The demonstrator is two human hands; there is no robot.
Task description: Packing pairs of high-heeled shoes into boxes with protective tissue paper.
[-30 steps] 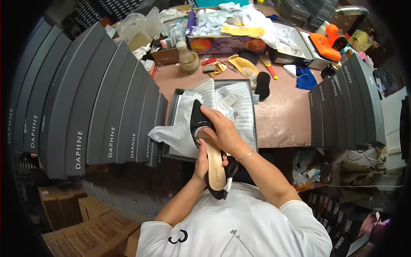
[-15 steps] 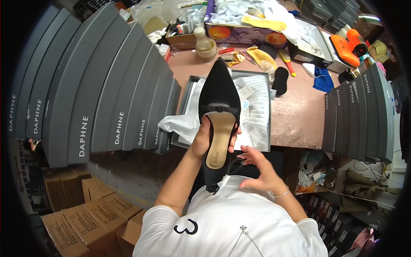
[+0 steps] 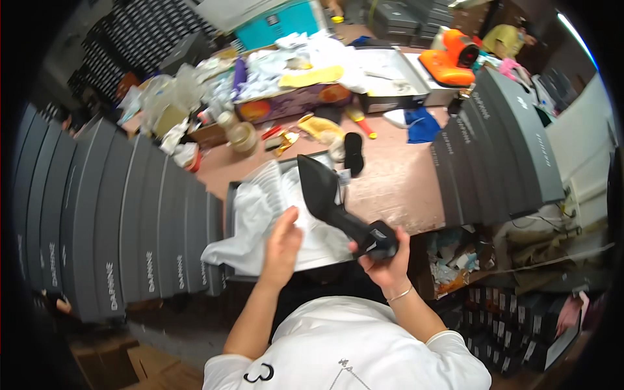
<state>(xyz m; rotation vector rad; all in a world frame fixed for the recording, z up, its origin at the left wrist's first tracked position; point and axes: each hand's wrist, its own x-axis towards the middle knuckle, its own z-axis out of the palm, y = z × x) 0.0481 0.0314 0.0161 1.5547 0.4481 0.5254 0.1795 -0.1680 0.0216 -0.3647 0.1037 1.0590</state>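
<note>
My right hand grips a black pointed-toe heeled shoe around its heel end. The dark sole is turned into view and the toe points away to the upper left. Close by on the left, my left hand is open with its fingers stretched out, holding nothing. Whether it touches the shoe I cannot tell. Beneath both hands, an open grey shoebox is lined with white tissue paper, which spills over the near left edge.
Grey shoeboxes line up at the left, and more shoeboxes stand at the right. Farther back lie black and yellow insoles, a plastic bottle, a blue cloth, an orange device and a purple box of crumpled paper.
The shoe has passed from my left hand to my right and been turned from its insole side to its sole. My left hand has let go and opened. The view has swung right.
</note>
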